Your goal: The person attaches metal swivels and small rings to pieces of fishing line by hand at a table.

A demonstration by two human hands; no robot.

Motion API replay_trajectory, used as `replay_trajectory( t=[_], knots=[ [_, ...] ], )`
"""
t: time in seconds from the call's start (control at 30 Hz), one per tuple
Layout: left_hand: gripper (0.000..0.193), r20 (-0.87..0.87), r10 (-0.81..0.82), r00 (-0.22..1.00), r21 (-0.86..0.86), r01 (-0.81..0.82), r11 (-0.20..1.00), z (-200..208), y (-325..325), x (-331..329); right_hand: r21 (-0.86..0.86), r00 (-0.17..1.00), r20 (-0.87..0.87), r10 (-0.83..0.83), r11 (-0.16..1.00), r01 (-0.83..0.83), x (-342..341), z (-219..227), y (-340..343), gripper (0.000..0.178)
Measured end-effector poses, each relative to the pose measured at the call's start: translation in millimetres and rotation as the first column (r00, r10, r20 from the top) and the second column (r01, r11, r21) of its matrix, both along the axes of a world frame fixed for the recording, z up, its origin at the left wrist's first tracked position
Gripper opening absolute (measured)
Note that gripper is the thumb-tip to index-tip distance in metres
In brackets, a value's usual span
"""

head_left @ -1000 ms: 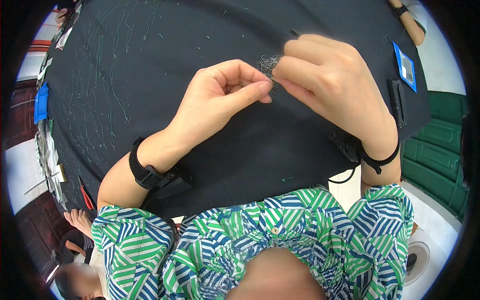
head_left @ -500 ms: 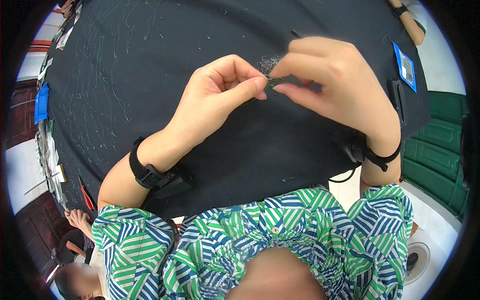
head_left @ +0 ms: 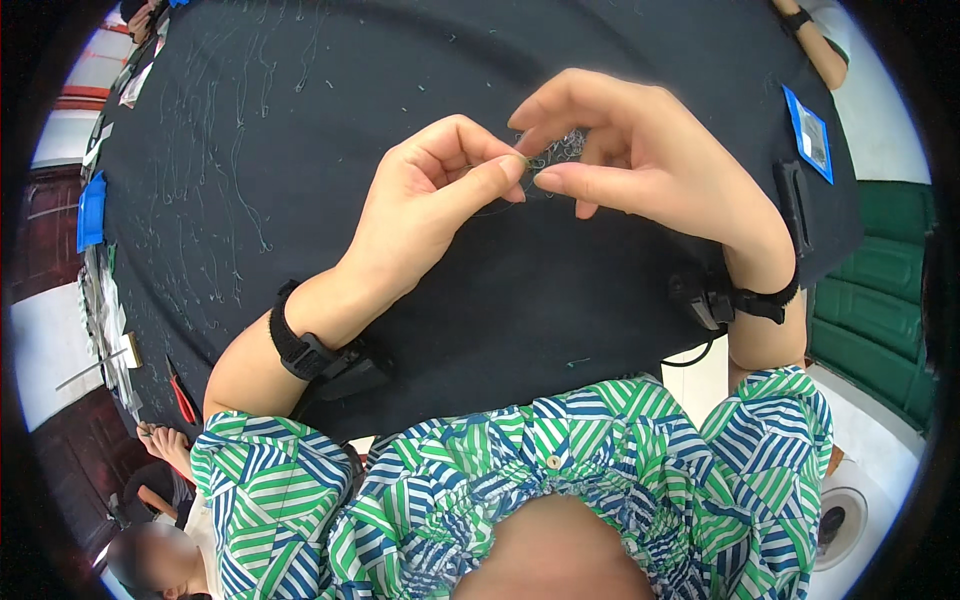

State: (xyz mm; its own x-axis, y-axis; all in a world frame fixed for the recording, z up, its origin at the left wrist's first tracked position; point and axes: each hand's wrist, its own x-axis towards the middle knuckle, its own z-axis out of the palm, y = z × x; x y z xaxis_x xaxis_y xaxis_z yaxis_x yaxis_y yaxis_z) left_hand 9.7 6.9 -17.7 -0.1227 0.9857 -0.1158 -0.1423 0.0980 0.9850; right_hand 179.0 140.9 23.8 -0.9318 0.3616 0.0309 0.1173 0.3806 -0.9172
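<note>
Over a black cloth-covered table [head_left: 300, 120] my two hands meet fingertip to fingertip. My left hand [head_left: 430, 215] pinches with thumb and forefinger one side of a small tangle of thin grey-green thread [head_left: 555, 152]. My right hand [head_left: 640, 155] curls over the same tangle and holds it from the other side between thumb and fingers. Both wrists wear black straps, each with a small black device. Most of the thread is hidden between my fingers.
Loose greenish threads [head_left: 235, 150] lie scattered on the cloth at the left. A blue card [head_left: 808, 135] and a black bar [head_left: 795, 205] rest near the right edge. Another person's forearm [head_left: 815, 45] shows at the top right, and someone sits at the lower left [head_left: 150, 520].
My hands have shifted slightly left and closer together; the right fingers have spread a little above the thread tangle while the left thumb and forefinger stay pinched on it.
</note>
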Motion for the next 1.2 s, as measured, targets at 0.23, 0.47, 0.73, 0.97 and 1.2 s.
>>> replay_trajectory(
  t=[0.23, 0.47, 0.73, 0.97, 1.2],
  knots=[
    [0.008, 0.011, 0.021, 1.0, 0.024, -0.021, 0.999, 0.9, -0.4, 0.1, -0.076, 0.977, 0.214, 0.013, 0.997, 0.004, -1.1, 11.8, 2.4, 0.02],
    [0.008, 0.011, 0.031, 0.999, 0.037, -0.031, 0.999, 0.6, -0.5, 0.6, -0.219, 0.977, 0.211, 0.037, 0.976, 0.01, -0.5, 13.2, 9.0, 0.025],
    [0.008, -0.001, 0.032, 0.999, 0.064, -0.032, 0.997, -0.2, -0.7, 0.1, -0.241, 0.972, 0.212, 0.098, 0.969, -0.045, -1.9, 6.0, 5.7, 0.029],
    [0.009, -0.036, 0.05, 0.998, 0.075, -0.047, 0.996, -0.5, -1.0, -0.6, -0.451, 0.987, 0.14, 0.08, 0.892, -0.008, -2.2, 7.1, 14.7, 0.025],
    [0.009, -0.024, 0.071, 0.997, 0.088, -0.068, 0.994, 0.1, -0.5, 0.3, -0.295, 0.994, 0.086, 0.063, 0.955, -0.035, -4.2, -4.4, 12.6, 0.021]
  ],
)
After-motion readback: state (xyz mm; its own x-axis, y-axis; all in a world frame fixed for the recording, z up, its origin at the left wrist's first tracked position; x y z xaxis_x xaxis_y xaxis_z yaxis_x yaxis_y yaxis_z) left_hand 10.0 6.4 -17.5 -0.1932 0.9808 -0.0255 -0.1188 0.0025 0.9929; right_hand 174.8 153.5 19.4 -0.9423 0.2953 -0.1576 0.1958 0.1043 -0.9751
